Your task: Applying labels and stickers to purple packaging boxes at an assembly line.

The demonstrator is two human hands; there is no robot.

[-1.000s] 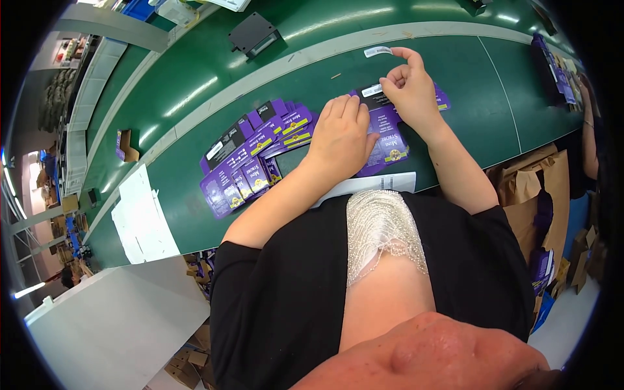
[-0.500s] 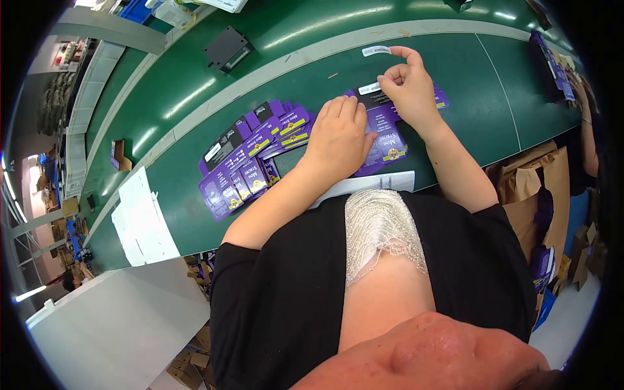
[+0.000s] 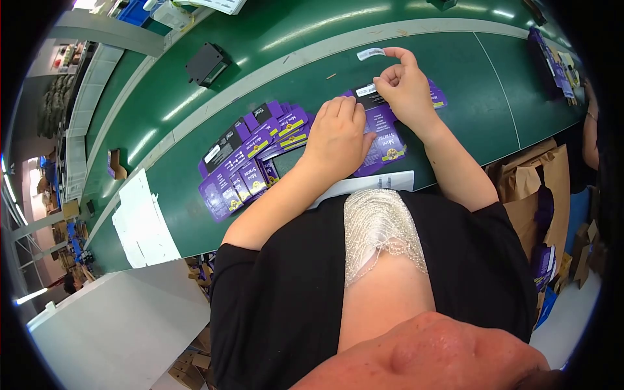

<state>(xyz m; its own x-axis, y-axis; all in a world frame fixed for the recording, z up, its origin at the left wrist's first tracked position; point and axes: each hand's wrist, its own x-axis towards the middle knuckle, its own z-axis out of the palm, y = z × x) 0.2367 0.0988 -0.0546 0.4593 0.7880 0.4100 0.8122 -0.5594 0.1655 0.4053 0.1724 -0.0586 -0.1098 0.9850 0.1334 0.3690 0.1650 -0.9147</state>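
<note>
My left hand (image 3: 338,133) lies flat, fingers stretched out, on the left part of an unfolded purple carton (image 3: 388,140) with a black panel. Over the carton's far right part is my right hand (image 3: 408,91). From its index fingertip hangs a small white barcode label (image 3: 371,54), raised past the far edge of the carton. The right thumb is bent in near another white label (image 3: 366,93) on the black panel; whether it touches that label I cannot tell. Left of my left hand, several flat purple cartons (image 3: 244,159) lie overlapping in a pile.
A white label sheet (image 3: 393,181) lies against my body. Paper sheets (image 3: 143,221) are at the left on the green table (image 3: 468,84). A black box (image 3: 208,64) sits on the green belt beyond a pale rail. A brown paper bag (image 3: 539,188) stands at right, near another person's arm (image 3: 590,127).
My right hand has shifted slightly left with the label on its fingertip. The black box on the belt has moved left, as has a small open carton. My left hand stays put.
</note>
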